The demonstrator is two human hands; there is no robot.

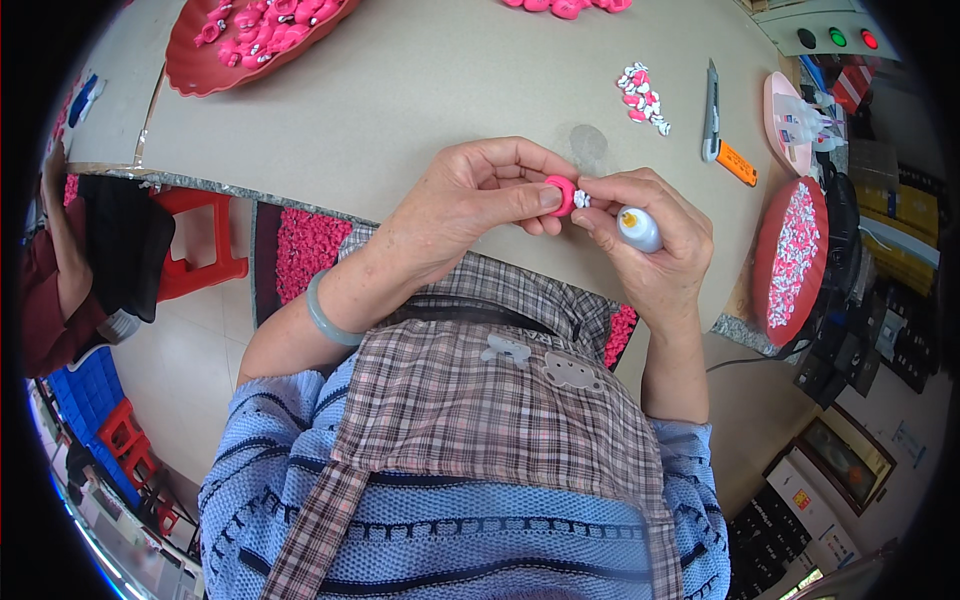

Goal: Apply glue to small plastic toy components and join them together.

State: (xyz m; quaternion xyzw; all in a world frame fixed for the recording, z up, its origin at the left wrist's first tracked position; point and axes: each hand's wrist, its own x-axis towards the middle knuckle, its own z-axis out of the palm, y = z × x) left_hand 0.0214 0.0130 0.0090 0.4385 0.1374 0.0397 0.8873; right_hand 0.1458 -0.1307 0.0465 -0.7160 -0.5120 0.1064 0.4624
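My left hand pinches a small round pink piece between thumb and fingers. Opposite it, my right hand has thumb and forefinger at a tiny white piece against the pink piece's right side. Whether the two are joined I cannot tell. A small white squeeze bottle with a yellowish tip is tucked in the same right hand, its tip pointing up. Both hands are over the table's near edge. Beyond them lies a loose cluster of little pink and white pieces.
A red scalloped tray of pink pieces sits at the far left. More pink pieces lie at the far edge. On the right are an orange utility knife, a pink dish with bottles and a red tray. Another person sits left.
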